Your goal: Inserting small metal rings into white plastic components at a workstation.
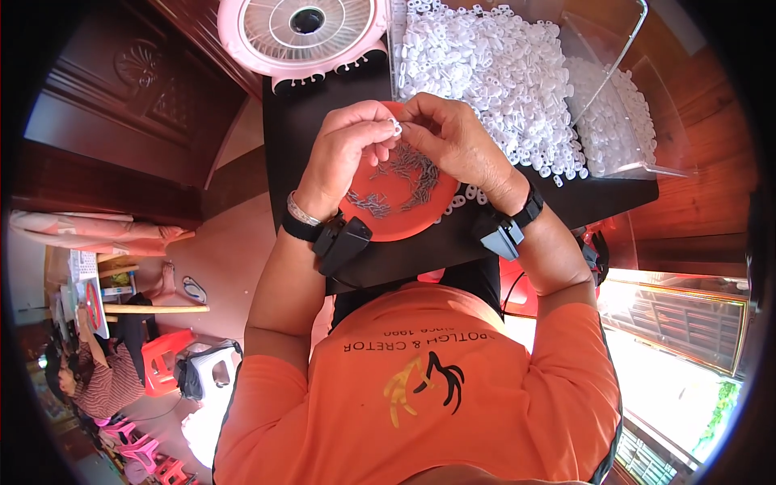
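Above a round orange dish (394, 229), my two hands meet at the fingertips. My left hand (343, 149) pinches a small white plastic piece with a hole (396, 128) between thumb and forefinger. Right against that piece are the closed thumb and fingers of my right hand (461, 141); whatever they grip is too small or hidden to make out. Under the hands, many small grey metal screws (422, 179) lie loose in the dish, some partly covered by my fingers. Each wrist wears a dark strap with a boxy device.
A large heap of white plastic pieces (485, 69) lies beyond my right hand, beside a clear bin (638, 166) with more. Several spill near the dish. A pink fan (303, 48) stands at the back left of the black table (287, 162). Another person (101, 380) sits far left near stools.
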`<state>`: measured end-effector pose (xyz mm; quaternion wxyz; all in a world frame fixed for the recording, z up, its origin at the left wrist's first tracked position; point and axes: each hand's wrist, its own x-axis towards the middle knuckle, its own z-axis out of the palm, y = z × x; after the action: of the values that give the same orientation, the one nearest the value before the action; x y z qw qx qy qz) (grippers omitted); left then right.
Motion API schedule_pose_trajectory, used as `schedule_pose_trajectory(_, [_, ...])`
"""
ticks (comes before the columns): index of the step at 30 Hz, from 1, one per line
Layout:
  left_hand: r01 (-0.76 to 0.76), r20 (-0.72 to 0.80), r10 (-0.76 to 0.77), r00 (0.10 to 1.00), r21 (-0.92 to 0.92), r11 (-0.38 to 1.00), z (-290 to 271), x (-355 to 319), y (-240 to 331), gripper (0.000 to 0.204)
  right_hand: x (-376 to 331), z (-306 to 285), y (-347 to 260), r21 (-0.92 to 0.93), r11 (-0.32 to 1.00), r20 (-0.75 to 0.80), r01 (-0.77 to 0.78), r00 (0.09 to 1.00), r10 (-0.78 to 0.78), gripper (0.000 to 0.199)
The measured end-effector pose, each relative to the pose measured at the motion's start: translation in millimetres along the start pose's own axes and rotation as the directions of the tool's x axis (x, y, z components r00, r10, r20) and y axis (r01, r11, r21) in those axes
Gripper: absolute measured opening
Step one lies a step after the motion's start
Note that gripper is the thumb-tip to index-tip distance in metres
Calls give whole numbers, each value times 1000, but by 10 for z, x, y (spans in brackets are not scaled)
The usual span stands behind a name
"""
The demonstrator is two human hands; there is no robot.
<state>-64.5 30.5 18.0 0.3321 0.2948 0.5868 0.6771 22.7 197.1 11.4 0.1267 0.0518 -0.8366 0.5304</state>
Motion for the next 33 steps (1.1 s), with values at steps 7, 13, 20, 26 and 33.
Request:
schedule_pose_trajectory(7, [-50, 1, 50, 999, 167, 985, 36, 4, -11, 15, 18, 7, 18, 32, 999, -42, -11, 999, 12, 15])
schedule_pose_trajectory(13, [-56, 24, 54, 998, 60, 997, 12, 3, 2, 16, 27, 10, 48, 240, 970, -9, -51, 998, 55, 12])
schedule_pose_trajectory(20, [-75, 35, 75, 997, 8, 997, 12, 1, -15, 17, 22, 16, 61, 262, 965, -9, -31, 999, 34, 10])
schedule_pose_trajectory(26, [-72, 58, 67, 996, 75, 995, 46, -9, -18, 18, 19, -7, 99, 254, 966, 13, -48, 999, 46, 9])
schedule_pose_trajectory(33, [-80, 116, 62, 991, 164, 983, 28, 4, -26, 18, 14, -46, 33, 22, 1000, 35, -11, 999, 10, 12])
